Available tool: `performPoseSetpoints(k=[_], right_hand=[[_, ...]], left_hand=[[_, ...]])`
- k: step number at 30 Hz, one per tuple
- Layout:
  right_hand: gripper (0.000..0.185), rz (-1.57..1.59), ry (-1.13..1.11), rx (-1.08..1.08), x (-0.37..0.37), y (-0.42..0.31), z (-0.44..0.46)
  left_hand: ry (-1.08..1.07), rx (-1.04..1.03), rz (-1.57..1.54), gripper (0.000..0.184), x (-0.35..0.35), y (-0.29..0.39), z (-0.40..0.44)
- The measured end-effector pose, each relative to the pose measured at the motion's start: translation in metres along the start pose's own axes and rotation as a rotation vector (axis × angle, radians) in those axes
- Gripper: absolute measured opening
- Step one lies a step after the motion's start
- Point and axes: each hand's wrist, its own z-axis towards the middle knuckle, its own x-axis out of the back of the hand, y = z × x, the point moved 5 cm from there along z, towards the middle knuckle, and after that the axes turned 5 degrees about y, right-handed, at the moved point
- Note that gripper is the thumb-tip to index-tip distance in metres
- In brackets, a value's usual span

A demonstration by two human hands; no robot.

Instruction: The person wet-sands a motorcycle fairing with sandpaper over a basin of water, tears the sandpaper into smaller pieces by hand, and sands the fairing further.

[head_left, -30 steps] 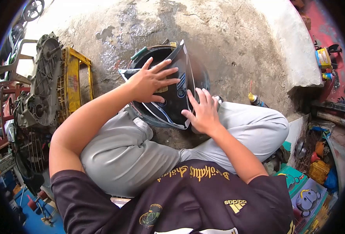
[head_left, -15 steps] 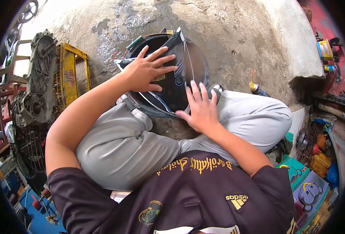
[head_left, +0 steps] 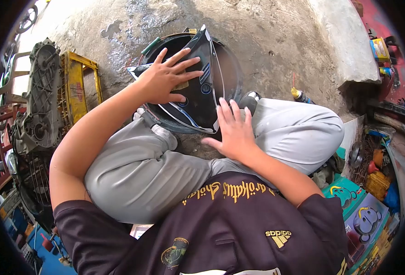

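Observation:
A glossy black, roughly triangular motorcycle body panel (head_left: 195,103) with white and blue stripes lies across a round dark basin (head_left: 236,75) between my legs. My left hand (head_left: 165,79) rests flat on its upper left part, fingers spread. Beside the panel's lower right edge is my right hand (head_left: 234,130), fingers apart and thumb out to the left. Whether its fingertips touch the edge I cannot tell. Nothing is gripped in either hand. A green rod-like piece (head_left: 151,46) sits at the basin's upper left rim.
A yellow crate (head_left: 76,87) and a grey metal engine casing (head_left: 44,91) stand on the left. To the right, a small yellow-capped can (head_left: 301,95) lies near my knee. A concrete ledge (head_left: 342,41) runs along the right, with colourful boxes (head_left: 365,220) below. Wet patches mark the floor.
My right hand has shifted slightly down and away from the panel's edge. My left hand stays spread on the panel. The whole view has moved a little.

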Motion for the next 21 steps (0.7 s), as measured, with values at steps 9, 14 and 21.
performPoseSetpoints(k=[9,14,21], right_hand=[[0.106,-0.015,0.117,0.003,-0.002,0.011,0.026],[0.105,-0.052,0.029,0.031,0.000,0.007,-0.015],[0.112,-0.134,0.143,0.012,0.000,0.008,0.054]], left_hand=[[-0.008,0.015,0.011,0.092,0.002,-0.001,-0.002],[-0.008,0.015,0.007,0.092,0.000,-0.001,-0.002],[0.032,-0.001,0.023,0.093,0.000,-0.001,-0.003]])
